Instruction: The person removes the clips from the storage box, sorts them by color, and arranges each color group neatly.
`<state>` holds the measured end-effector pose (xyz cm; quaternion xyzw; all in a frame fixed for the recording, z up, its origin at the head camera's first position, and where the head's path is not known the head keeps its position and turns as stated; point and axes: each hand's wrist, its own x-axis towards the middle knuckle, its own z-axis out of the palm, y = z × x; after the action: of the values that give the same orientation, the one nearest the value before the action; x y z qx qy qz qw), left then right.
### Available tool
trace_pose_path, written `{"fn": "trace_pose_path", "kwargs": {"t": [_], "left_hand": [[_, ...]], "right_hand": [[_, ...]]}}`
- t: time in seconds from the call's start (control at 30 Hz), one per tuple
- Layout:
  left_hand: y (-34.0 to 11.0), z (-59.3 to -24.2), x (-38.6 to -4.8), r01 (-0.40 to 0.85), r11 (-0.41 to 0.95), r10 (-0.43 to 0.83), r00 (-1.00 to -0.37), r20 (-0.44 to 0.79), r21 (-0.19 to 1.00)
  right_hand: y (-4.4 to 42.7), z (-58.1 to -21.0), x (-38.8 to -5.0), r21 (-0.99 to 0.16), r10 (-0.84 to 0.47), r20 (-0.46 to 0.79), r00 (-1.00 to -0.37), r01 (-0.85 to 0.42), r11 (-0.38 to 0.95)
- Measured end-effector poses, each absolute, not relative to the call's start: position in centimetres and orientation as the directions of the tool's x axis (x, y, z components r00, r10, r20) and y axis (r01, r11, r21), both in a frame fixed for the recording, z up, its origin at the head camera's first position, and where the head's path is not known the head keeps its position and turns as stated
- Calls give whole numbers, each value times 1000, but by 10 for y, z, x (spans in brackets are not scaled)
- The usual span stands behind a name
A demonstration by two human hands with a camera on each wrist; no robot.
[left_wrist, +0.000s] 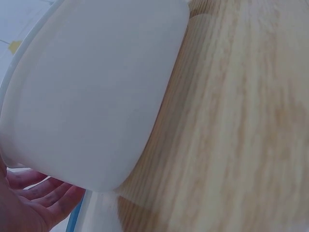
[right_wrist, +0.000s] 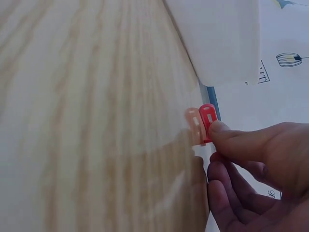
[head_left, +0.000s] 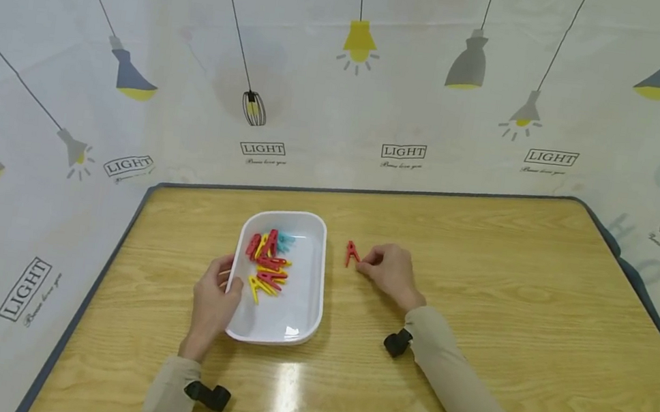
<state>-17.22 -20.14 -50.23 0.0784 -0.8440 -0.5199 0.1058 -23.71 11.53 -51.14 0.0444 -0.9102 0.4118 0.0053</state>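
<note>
A white plastic tray [head_left: 309, 300] stands on the wooden table, with red, yellow and teal clothespins in its left half. My left hand [head_left: 216, 298] grips the tray's left wall, thumb at the rim and fingers on the outside. To the right of the tray, my right hand [head_left: 388, 273] pinches one leg of a red clothespin [head_left: 351, 254] between thumb and index finger. The right wrist view has this red clothespin [right_wrist: 208, 118] at the thumb tip, close to the tabletop. In the left wrist view the tray's outer wall [left_wrist: 91, 96] hides its contents.
The wooden table [head_left: 513, 276] has a dark edge and runs up to a pale wall covering [head_left: 319, 95] printed with lamps. A black wrist camera [head_left: 398, 343] sits at the right sleeve, another black camera [head_left: 209, 396] at the left.
</note>
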Motion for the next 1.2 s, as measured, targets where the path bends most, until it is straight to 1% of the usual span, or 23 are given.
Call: {"fn": "trace_pose_path", "kwargs": {"t": [0.17,0.43,0.8,1.03,1.2], "left_hand": [[-202,-500,-175,-18,448,-236,-967,98,894],[-201,-496,-178,-17,454,-230,-968,98,891],[-201,-495,-176,-22,460,-227,-969,93,888],[-204,-500,-172,-21,469,-238,-966,104,883],[-201,-501,-172,-6,467,-223,-969,111,884]], "right_hand": [[118,-504,-240,-774,-92,49,-995,-96,626],[109,-484,-252,-810,-86,96,-992,-128,573],[92,-457,-267,-799,-63,133,-989,-144,583],[82,-452,-272,-819,-111,130,-985,-170,549],[77,-450,-274,-827,-105,123,-987,-161,539]]}}
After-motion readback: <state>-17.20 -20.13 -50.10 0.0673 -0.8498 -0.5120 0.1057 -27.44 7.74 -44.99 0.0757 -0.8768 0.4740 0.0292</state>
